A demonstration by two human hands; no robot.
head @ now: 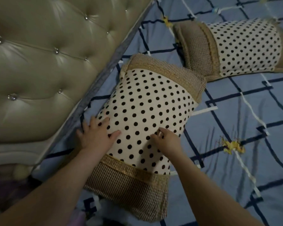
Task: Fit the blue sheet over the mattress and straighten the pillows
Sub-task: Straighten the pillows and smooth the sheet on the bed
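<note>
The blue sheet [235, 124], crossed by dark and white lines with small yellow motifs, lies spread over the mattress and fills the right and far part of the view, reaching up to the padded headboard [36, 66] on the left. It shows some wrinkles near the yellow motif on the right.

Two pillows rest on it, both cream with black dots and brown woven bands at their ends. The near pillow [145, 115] lies just beside the headboard, running from near to far. The far pillow [245, 46] sits in the upper right, well apart from the hands and close to the far end of the near pillow.

Two hands are in view, both on the near pillow. The left hand [96, 134] lies flat on the pillow's left side, fingers spread and nearly straight, pressing the dotted cloth without gripping it. The right hand [167, 137] rests on the pillow's middle with its fingers bent down onto the cloth; whether the grip actually pinches the fabric cannot be told. Both bare forearms reach in from the near edge.

The headboard is beige, tufted, and set with shiny studs; seven show. A grey strip [105, 70] runs along its lower edge where it meets the sheet. No containers appear.
</note>
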